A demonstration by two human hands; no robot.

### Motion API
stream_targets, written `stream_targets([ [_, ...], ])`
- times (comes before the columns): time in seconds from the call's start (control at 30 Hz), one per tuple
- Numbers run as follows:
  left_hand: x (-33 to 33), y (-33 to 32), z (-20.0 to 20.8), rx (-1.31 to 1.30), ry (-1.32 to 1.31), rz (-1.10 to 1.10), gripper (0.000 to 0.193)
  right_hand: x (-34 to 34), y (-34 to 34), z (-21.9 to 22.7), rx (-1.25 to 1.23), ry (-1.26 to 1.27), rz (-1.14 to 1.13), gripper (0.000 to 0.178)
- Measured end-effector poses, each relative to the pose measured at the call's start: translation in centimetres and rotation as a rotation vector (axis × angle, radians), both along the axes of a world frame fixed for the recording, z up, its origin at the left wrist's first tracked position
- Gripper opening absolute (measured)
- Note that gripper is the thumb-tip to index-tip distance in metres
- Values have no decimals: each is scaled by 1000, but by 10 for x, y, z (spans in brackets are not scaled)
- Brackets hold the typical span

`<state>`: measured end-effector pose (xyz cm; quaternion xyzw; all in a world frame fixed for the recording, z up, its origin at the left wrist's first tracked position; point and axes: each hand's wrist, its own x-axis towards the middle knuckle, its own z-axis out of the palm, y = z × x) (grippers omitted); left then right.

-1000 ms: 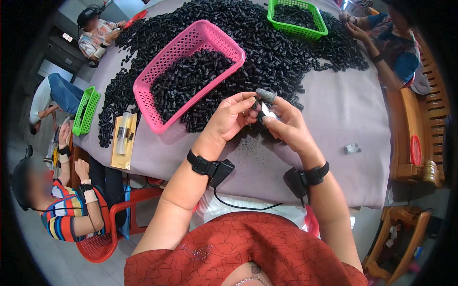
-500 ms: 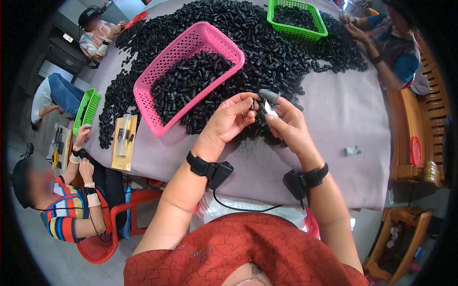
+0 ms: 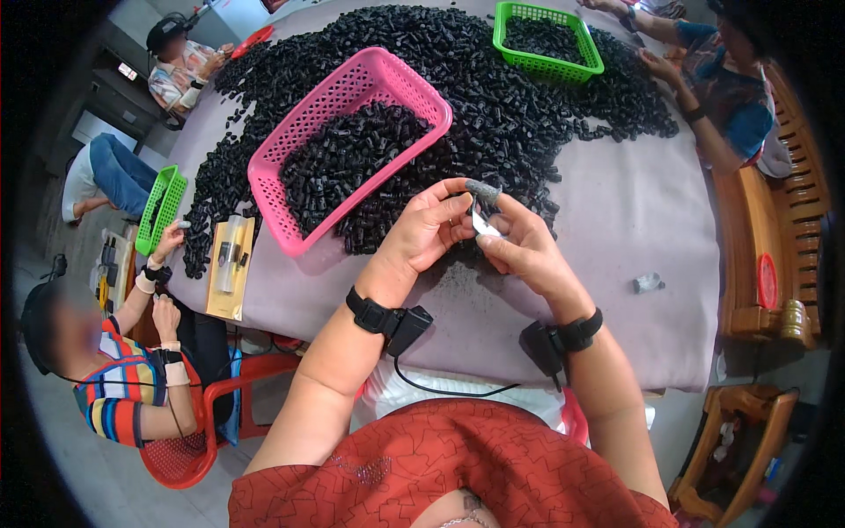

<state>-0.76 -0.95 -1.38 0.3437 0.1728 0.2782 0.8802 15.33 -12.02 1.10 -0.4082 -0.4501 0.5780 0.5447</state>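
Note:
Above the near edge of the black heap, my left hand (image 3: 421,231) is closed in a pinch on a small black piece, mostly hidden by the fingertips. My right hand (image 3: 526,248) meets it from the right, its thumb and forefinger closed on a thin, flat, shiny blade (image 3: 486,227) that touches or nearly touches the left fingertips. A grey textured finger cover (image 3: 482,190) sits on the right forefinger. Beyond both hands, many small black cylindrical pieces (image 3: 493,114) are heaped on the grey cloth. Left of the hands, a pink basket (image 3: 370,189) holds more of these pieces.
A green basket (image 3: 594,69) with black pieces stands at the far right. Leftward lies a tan card with a clear tube (image 3: 231,255). A crumpled clear wrapper (image 3: 649,282) lies on the cloth (image 3: 625,202) at right. Other people sit around the table, one by another green basket (image 3: 165,204).
My right hand has moved left, bringing the blade and covered forefinger up against the left fingertips. At the right, a co-worker's hands have come apart, one arm reaching to the far side.

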Motion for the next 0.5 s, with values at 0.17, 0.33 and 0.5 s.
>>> stream_targets([
  [0.17,1,2,-1,9,-17,-36,31,1,1,-2,-17,42,41,59],
  [0.33,0,2,-3,1,-22,-40,29,1,-1,6,-46,117,68,53],
  [0.5,1,0,-1,25,-3,-53,30,2,1,1,-45,101,57,52],
])
